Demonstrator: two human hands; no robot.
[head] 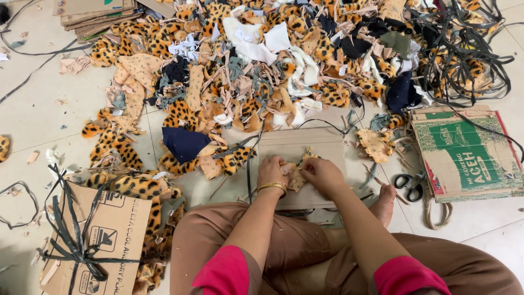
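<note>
Fabric scrap (296,177) (tan, spotted) pinched between left hand (271,172) and right hand (323,173).

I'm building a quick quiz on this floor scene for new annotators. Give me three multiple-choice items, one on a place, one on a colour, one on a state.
1. Where do the scissors lie?
A. on the floor tiles, between the foot and the green-printed carton
B. on top of the scrap heap
C. in the person's lap

2. What colour are the person's sleeves?
A. blue
B. pink-red
C. white

3. How is the brown box at lower left?
A. open and spilling scraps
B. torn in two
C. tied round with black strap

Answers: 1 A, the black handles rest on bare tile beside the carton. 2 B, both cuffs show pink-red. 3 C, black strap crosses it in a knot.

The left hand and right hand both pinch one tan fabric scrap.
</note>
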